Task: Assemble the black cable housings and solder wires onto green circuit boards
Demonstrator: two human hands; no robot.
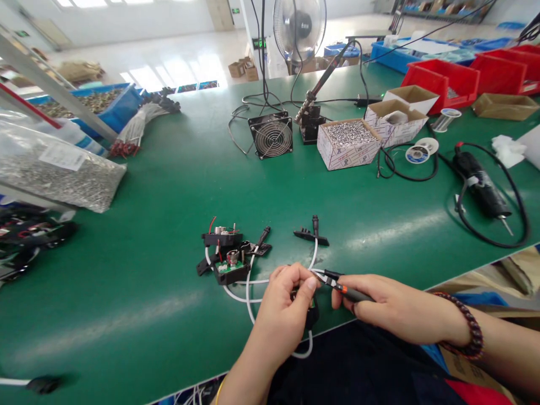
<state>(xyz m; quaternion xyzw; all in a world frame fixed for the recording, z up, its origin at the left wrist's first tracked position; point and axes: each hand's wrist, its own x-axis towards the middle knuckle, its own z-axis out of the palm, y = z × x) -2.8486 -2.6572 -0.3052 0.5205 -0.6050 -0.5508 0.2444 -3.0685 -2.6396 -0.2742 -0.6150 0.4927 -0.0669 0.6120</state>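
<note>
Across our green worktop (160,225), two black housings (231,274) lay open, seemingly unfinished. At its near side, our left hand (287,298) held a third housing (312,319), also open, while our right hand (390,308) grasped pliers (358,295)

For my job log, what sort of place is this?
Likely an electronics assembly workshop, judging by the soldering iron, wire spools and a small green circuit board.

One head-worn camera looks forward and down across the bench (160,197), near the hands (282,309).
</note>
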